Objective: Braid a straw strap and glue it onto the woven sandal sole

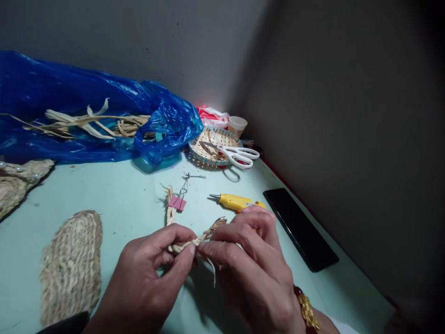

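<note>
A pale braided straw cord point(179, 248) runs between my two hands over the table. My left hand point(153, 269) pinches it between thumb and index finger. Close against that pinch, my right hand point(250, 264) grips the braid with its fingertips, and a loose thin strand hangs below. The frayed brown end of the braid sticks up between the hands. Beyond my left hand, a pink binder clip point(177, 203) holds a stretch of braid with a ragged tip; its link to the cord in my fingers is partly hidden.
A yellow glue gun point(236, 202) lies behind my right hand, with a black phone point(301, 227) to its right. White scissors point(239, 155) rest on a woven basket point(194, 155). A blue plastic bag point(104, 83) with straw, a woven sole point(73, 264) and a woven piece point(14, 185) are left.
</note>
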### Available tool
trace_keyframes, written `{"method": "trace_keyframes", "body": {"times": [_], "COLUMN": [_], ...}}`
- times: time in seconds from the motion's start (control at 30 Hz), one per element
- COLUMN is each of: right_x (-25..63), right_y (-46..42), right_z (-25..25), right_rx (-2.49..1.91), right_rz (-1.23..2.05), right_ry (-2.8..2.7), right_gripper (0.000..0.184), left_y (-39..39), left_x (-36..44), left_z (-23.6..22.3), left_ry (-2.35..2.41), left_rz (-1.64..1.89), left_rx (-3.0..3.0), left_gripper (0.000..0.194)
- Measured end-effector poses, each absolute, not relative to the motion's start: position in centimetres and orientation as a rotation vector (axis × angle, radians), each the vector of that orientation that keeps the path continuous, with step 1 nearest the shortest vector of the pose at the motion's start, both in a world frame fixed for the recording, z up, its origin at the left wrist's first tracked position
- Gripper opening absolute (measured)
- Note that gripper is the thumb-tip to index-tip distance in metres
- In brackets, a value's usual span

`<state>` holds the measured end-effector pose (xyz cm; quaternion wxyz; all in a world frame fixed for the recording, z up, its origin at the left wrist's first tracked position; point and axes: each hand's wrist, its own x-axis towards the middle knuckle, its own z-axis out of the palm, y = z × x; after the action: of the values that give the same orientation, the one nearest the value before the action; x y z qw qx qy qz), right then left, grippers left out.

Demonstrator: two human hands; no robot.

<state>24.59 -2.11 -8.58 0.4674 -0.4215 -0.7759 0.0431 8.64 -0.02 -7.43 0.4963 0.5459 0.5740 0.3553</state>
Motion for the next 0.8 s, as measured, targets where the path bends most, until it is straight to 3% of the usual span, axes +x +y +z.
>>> {"method": "trace_keyframes", "body": {"times": [0.17, 0.5, 0.8], "right_x": [24.5, 24.8, 25.0], "right_y": [-2.5, -0.8, -0.9], "right_z": [-8.5, -6.9, -7.1], "right_rx": [-1.097, -1.256, -1.273], "right_rz": [0.012, 0.850, 0.966], "right_ry": [-1.883, -1.614, -1.521], "right_gripper": [0.030, 0.012, 0.012], "left_y": [0.0, 0.3, 0.5], "left_x": [8.5, 8.4, 8.7], "left_z": [-7.3, -7.5, -7.6], "left_ry": [1.406, 1.401, 1.307], "left_rz": [0.866, 0.824, 0.778], "left_rx": [1.291, 1.123, 1.076], "left_gripper": [0.014, 0.021, 0.019]}}
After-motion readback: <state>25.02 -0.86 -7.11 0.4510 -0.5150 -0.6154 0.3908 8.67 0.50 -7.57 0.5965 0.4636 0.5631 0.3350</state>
